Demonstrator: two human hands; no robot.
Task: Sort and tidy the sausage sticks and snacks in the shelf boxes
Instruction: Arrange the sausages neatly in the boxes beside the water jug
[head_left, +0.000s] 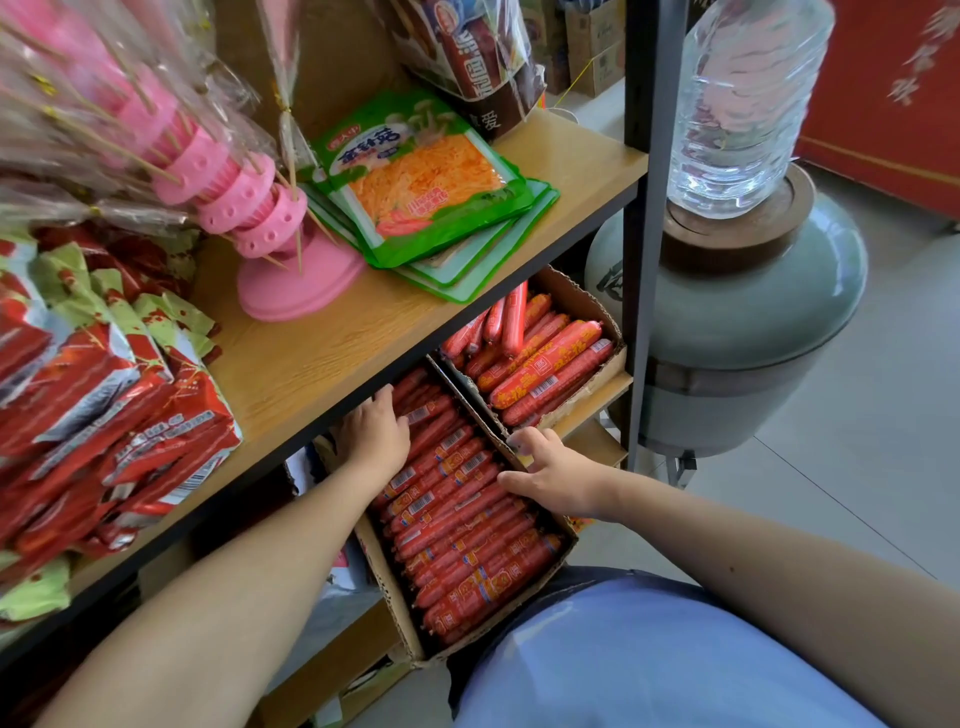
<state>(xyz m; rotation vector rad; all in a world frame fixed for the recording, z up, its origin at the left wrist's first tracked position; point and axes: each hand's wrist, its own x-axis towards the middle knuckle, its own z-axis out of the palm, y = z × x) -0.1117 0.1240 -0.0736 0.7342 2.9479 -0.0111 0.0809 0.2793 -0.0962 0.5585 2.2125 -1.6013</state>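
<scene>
Lower shelf, two open brown cardboard boxes side by side. Near box (390, 592) is packed with thin red sausage sticks (457, 525) in glossy plastic casing, laid in parallel rows, with white barcode labels and yellow-orange print too small to read. Far box (605, 358) holds fatter red sausages (545, 364), loosely heaped, a few standing on end at the back. They carry yellow Chinese characters and a barcode, not legible.

Left hand (371, 431) reaches under the upper shelf board (332, 364) into the back of the near box. Its fingers are together and lie flat on the sticks; fingertips partly hidden by the board edge. Right hand (558, 480) rests on the near box's right wall, fingers spread and slightly bent, thumb across the rim touching the sticks.

Upper board is light wood-grain laminate with a dark edge. On it:
- a stack of flat green pouches (423, 182) reading "金针菇", with a clear window showing orange shreds
- a pink plastic skewer stand (291, 260) with a perforated ringed column
- a pile of crinkly red foil packets (109, 410)

Right of the metal upright, a clear ribbed water bottle (743, 98) sits inverted on a pale green ceramic dispenser (758, 332).
</scene>
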